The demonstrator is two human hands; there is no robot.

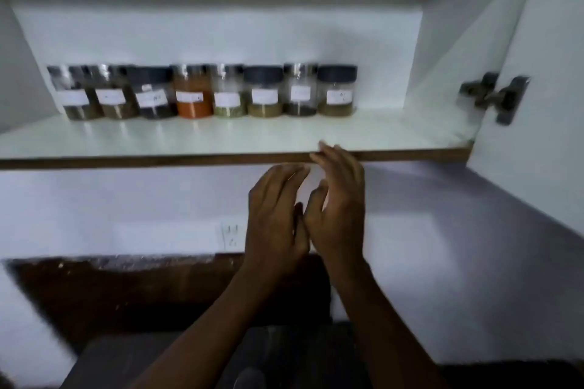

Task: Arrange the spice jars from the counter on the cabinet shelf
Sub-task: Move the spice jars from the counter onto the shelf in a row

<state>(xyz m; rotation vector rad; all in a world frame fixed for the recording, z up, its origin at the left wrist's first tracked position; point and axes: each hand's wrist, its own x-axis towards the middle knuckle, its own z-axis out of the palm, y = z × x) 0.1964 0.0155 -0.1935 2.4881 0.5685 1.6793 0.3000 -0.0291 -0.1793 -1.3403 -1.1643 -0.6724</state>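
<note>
Eight spice jars stand in a single row on the cabinet shelf, across the upper left and centre of the frame, close to the back wall of the cabinet. Each is a clear jar with a white label on its front; the writing is too blurred to read. From the left: a jar with dark olive contents, a brownish one, a dark-lidded jar with near-black contents, the orange jar, a jar of green flakes, a dark-lidded tan one, a jar with black contents, and at the right end a dark-lidded jar with tan powder. Neighbouring jars stand just beside one another — whether they touch cannot be told through the blur.

Below the shelf edge, right of centre, both hands are raised side by side. The left hand holds nothing, its fingers relaxed and slightly bent. The right hand is also empty, fingers extended upward with the tips overlapping the brown front edge of the shelf. The two hands sit very close together, their thumbs near each other.

At the right edge of the frame the cabinet door stands open, a metal hinge on its inner face. A wall outlet shows on the white wall below the shelf — left of the hands.
</note>
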